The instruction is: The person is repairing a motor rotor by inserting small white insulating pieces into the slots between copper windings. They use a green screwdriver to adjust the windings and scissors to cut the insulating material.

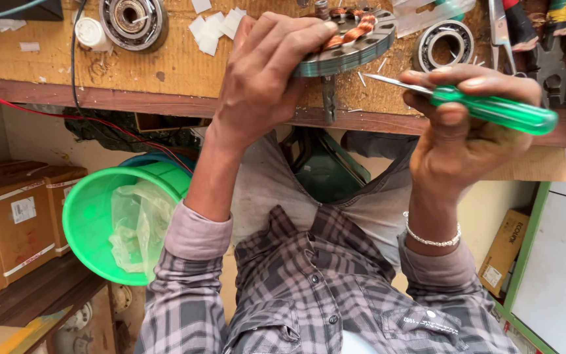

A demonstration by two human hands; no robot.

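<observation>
I saw the left hand (263, 78) closed around a round laminated metal stator (348, 42), greenish at its stacked edge, with copper wire coils (355, 29) wound on top; it sat at twelve o'clock, tilted over the wooden counter (185, 59). The right hand (460, 124) at two o'clock gripped one screwdriver (492, 108) with a translucent green plastic handle, its steel blade pointing toward the stator. Two steel ball bearings (443, 42) lay on the rough counter, and one green plastic bucket (99, 216) stood at eight o'clock.
</observation>
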